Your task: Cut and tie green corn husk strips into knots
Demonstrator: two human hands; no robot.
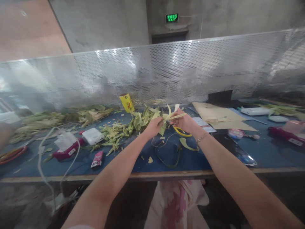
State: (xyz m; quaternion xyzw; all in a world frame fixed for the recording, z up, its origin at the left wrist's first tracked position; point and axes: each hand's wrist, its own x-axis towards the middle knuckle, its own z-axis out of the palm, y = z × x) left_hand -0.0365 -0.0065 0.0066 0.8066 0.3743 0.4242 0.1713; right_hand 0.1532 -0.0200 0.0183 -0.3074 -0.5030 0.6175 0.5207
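Observation:
Pale green plant strips (pixel 170 116) are held between my two hands above the blue table. My left hand (pixel 154 126) has its fingers closed on the strips from the left. From the right, my right hand (pixel 182 121) pinches them too. Yellow scissor-like handles (pixel 182 132) show just under my right hand; whether it touches them is unclear. Leafy stalks (pixel 140 121) lie right behind and left of my left hand, beside a heap of green trimmings (pixel 114 135). A thin dark cord loop (pixel 168 165) lies below the hands.
A yellow packet (pixel 127 102) stands near the perforated metal screen (pixel 143 73). Left are a white box (pixel 92 136), a purple object (pixel 68 152) and a cable. Right lie cardboard (pixel 219 114) and a dark phone-like slab (pixel 234 149). Another person's arm (pixel 6 133) shows far left.

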